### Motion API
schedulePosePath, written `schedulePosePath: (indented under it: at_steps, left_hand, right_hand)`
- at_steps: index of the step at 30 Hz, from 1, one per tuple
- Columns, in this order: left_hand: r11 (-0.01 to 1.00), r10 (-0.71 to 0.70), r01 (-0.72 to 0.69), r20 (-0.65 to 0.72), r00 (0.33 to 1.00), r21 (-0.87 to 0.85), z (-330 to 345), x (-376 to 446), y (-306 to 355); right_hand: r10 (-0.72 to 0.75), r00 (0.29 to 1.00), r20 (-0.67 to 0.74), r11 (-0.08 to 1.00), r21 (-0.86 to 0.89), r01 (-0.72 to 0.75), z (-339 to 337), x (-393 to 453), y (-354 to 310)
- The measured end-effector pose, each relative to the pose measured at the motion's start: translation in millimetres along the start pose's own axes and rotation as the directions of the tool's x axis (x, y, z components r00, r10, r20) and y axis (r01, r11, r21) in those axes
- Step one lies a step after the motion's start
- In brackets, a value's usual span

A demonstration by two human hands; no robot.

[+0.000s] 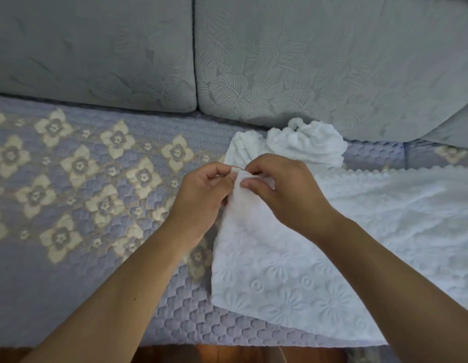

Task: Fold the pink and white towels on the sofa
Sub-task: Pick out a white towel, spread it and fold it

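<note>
Pinching one corner of white flower-embossed towel [280, 279] between left hand [201, 197] and right hand [282, 189], raised above quilted lilac sofa seat [97, 258] to hang straight.

A quilted lilac seat cover [70, 284] with a scale-like stitch lies under the hands and goes far to the left of the left hand. Cream flower motifs [79, 165] in diamond rows are printed on it, most of them left of the left hand and a few just below its wrist. Beyond the hands, two grey-green back cushions [91, 48] with a pressed leaf pattern stand side by side; the dark gap [194, 53] between them is above the left hand. Nearer than the forearms, at the bottom edge, a strip of brown wooden floor [240, 355] shows.
</note>
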State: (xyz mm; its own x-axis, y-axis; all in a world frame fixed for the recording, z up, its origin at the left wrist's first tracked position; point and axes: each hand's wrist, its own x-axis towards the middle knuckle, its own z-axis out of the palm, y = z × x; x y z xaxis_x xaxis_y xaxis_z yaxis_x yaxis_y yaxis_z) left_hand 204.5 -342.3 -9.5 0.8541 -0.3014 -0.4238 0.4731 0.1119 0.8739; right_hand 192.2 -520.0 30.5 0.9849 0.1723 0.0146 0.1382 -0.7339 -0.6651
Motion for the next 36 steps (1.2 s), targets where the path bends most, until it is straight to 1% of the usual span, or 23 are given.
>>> schedulePosePath:
  at_steps: [6,9,10,13,15,16,17,18,19,20,21,22,25,27,28,29,30,31,32,33,34,35,36]
  left_hand:
    - [0.996,-0.033,0.032,-0.012,0.999,-0.081,3.5,-10.5,-5.0]
    - [0.997,0.056,-0.055,0.022,0.998,-0.054,4.7,-13.6,-5.4]
    - [0.995,0.09,-0.089,0.028,0.996,-0.044,4.5,-13.1,-4.9]
    - [0.979,0.202,-0.203,0.048,0.978,0.017,0.6,-11.7,-4.0]
    - [0.973,0.229,-0.227,-0.028,0.973,0.042,-1.0,-15.7,-13.3]
    - [0.981,0.186,-0.179,-0.105,0.977,0.076,-3.2,-21.1,-24.0]
    - [0.987,0.111,-0.09,-0.169,0.979,0.13,-6.5,-30.1,-38.7]
    - [0.98,0.008,0.029,-0.183,0.983,0.195,-11.0,-42.1,-58.0]
    - [0.953,-0.127,0.162,-0.149,0.981,0.255,-16.3,-56.1,-81.1]
    - [0.908,-0.269,0.285,-0.092,0.959,0.307,-20.5,-72.6,-104.4]
    - [0.858,-0.382,0.371,-0.042,0.923,0.355,-22.7,-88.8,-125.9]
    - [0.827,-0.445,0.417,-0.015,0.895,0.377,-22.7,-103.1,-143.2]
    - [0.827,-0.48,0.464,-0.029,0.877,0.318,-17.2,-127.0,-178.5]
    - [0.791,-0.505,0.485,-0.051,0.862,0.373,-11.3,-126.9,-186.7]
    - [0.756,-0.486,0.44,-0.036,0.873,0.485,-9.8,-126.1,-189.5]
    - [0.7,-0.416,0.321,-0.001,0.909,0.638,-8.2,-126.1,-186.4]
    - [0.626,-0.31,0.161,0.053,0.949,0.763,-6.3,-129.0,-183.0]
    - [0.588,-0.166,-0.013,0.136,0.977,0.809,-4.0,-134.0,-174.6]
    - [0.607,-0.055,-0.15,0.229,0.972,0.781,-2.0,-140.0,-165.3]
    - [0.649,0.0,-0.223,0.294,0.956,0.727,-0.3,-148.2,-156.5]
    - [0.724,-0.021,-0.192,0.3,0.954,0.662,1.8,-160.4,-150.7]
    - [0.795,-0.131,-0.044,0.241,0.962,0.605,3.7,-172.4,-145.7]
    - [0.831,-0.247,0.128,0.152,0.957,0.542,4.3,-179.9,-144.7]
  right_hand:
    - [-0.037,0.999,0.027,0.994,-0.1,0.04,9.2,-3.2,-2.0]
    - [-0.042,0.999,-0.006,0.991,-0.124,0.041,9.8,-2.2,-2.3]
    - [-0.037,0.999,0.014,0.991,-0.128,0.039,7.5,-0.5,-1.8]
    - [0.018,0.977,0.212,0.996,-0.095,0.003,-6.4,10.9,4.5]
    - [0.054,0.962,0.268,0.998,-0.039,-0.045,-17.8,18.2,8.3]
    - [0.066,0.964,0.256,0.998,-0.008,-0.066,-23.0,21.2,10.1]
    - [0.08,0.97,0.231,0.996,0.015,-0.086,-27.5,23.8,11.9]
    - [0.099,0.975,0.199,0.994,0.031,-0.107,-31.1,26.7,13.5]
    - [0.119,0.981,0.154,0.991,0.036,-0.126,-33.8,30.3,14.8]
    - [0.142,0.985,0.1,0.988,0.041,-0.147,-35.2,34.3,17.1]
    - [0.172,0.984,0.049,0.984,0.044,-0.174,-35.3,38.2,20.7]
    - [0.203,0.979,0.012,0.978,0.042,-0.203,-34.9,41.8,24.6]
    - [0.241,0.97,-0.011,0.97,0.016,-0.241,-30.6,49.1,32.0]
    - [0.235,0.972,0.011,0.972,-0.004,-0.235,-28.3,51.1,30.9]
    - [0.226,0.974,0.025,0.974,-0.012,-0.226,-26.7,51.8,30.1]
    - [0.22,0.975,0.031,0.975,-0.019,-0.22,-26.0,52.6,28.8]
    - [0.217,0.976,0.028,0.976,-0.025,-0.216,-26.5,53.9,28.5]
    - [0.208,0.978,0.008,0.978,-0.031,-0.208,-28.2,56.4,27.9]
    - [0.199,0.98,-0.027,0.979,-0.036,-0.2,-30.4,60.2,26.2]
    - [0.194,0.979,-0.065,0.98,-0.036,-0.196,-31.9,64.9,24.6]
    - [0.199,0.976,-0.09,0.979,-0.03,-0.203,-32.0,70.8,22.9]
    - [0.204,0.974,-0.1,0.978,-0.03,-0.208,-29.8,78.1,20.9]
    - [0.2,0.975,-0.097,0.978,-0.044,-0.205,-25.4,86.3,18.2]
